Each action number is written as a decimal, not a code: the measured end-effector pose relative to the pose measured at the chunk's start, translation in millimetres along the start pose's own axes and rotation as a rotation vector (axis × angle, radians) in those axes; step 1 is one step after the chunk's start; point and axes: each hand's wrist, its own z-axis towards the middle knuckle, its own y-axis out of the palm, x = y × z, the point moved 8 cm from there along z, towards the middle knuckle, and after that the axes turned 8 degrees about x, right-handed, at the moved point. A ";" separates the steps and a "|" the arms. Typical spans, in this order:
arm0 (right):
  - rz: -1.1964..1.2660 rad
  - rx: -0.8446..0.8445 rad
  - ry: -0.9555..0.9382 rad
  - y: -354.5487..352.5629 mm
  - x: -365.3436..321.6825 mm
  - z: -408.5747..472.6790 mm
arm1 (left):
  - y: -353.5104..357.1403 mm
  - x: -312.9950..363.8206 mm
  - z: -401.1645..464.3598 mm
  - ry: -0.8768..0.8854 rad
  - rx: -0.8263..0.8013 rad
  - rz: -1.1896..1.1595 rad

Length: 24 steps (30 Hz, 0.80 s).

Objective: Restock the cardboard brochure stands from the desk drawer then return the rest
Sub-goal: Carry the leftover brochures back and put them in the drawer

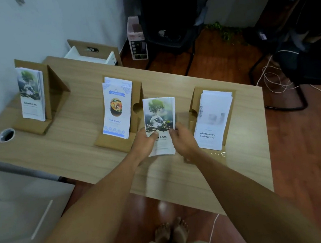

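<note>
1. Head view: both my hands grasp a stack of tree-and-globe brochures [160, 121] upright over the wooden desk [82, 151] — left hand [146, 141] and right hand [180, 139] pinching its lower edges.
2. It sits between the middle cardboard stand [133, 104] and the right cardboard stand [194, 105].
3. The left cardboard stand [54, 84] holds matching brochures — the desk drawer [90, 53] is open behind.

Black chair [171, 17] sitting at 12 o'clock on reddish wood floor [298, 134]. Pink-lined bin [137, 38] standing just left of it. White cable [275, 79] trailing across floor at 3 o'clock. Green sprig [223, 29] lying at 1 o'clock. Round grommet hole [6, 135] showing at 9 o'clock.
</note>
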 end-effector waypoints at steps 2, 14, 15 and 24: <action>0.076 0.032 0.033 -16.6 -2.8 -7.9 | 4.8 8.2 -5.2 -0.018 -0.037 -0.033; 0.281 0.475 0.231 -170.2 61.9 -56.1 | 162.0 92.7 -67.4 0.051 -0.331 -0.103; 0.284 0.495 0.238 -185.9 71.9 -57.9 | 179.1 97.4 -71.0 0.046 -0.331 -0.090; 0.210 0.532 0.237 -325.6 175.2 -39.8 | 338.3 141.0 -101.5 0.079 -0.290 -0.038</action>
